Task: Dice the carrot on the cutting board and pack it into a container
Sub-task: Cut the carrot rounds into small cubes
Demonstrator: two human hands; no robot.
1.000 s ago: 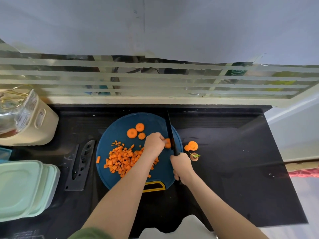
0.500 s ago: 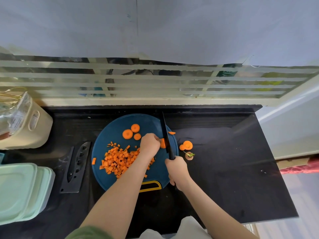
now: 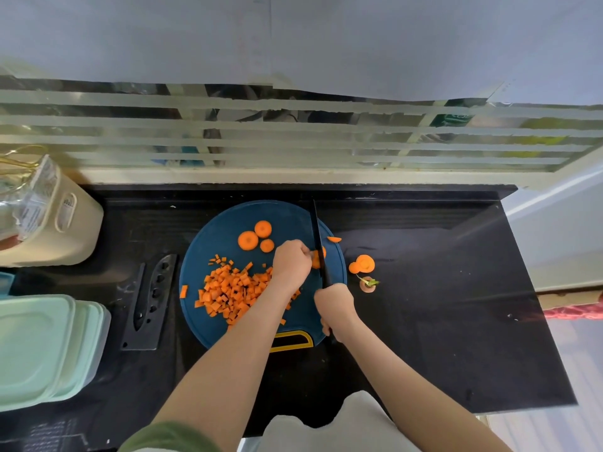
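Observation:
A round dark blue cutting board [image 3: 287, 216] lies on the black counter. A heap of diced carrot [image 3: 231, 290] covers its left part, and three carrot rounds [image 3: 248, 240] lie at its back. My left hand [image 3: 291, 263] pinches a carrot slice [image 3: 316, 260] near the board's right edge. My right hand [image 3: 336, 306] grips the handle of a black knife [image 3: 317, 239], whose blade stands against that slice. A thin cut sliver [image 3: 334, 239] lies just right of the blade.
Two carrot rounds [image 3: 362, 264] and a carrot top with green stub [image 3: 368, 283] lie on the counter right of the board. A black knife sheath [image 3: 148, 301] lies left of it. Stacked pale green containers [image 3: 42, 347] and a cream tub [image 3: 58, 230] stand at far left.
The knife has cut through the held slice and a thin sliver now lies right of the blade. Both hands stay in nearly the same place on the board.

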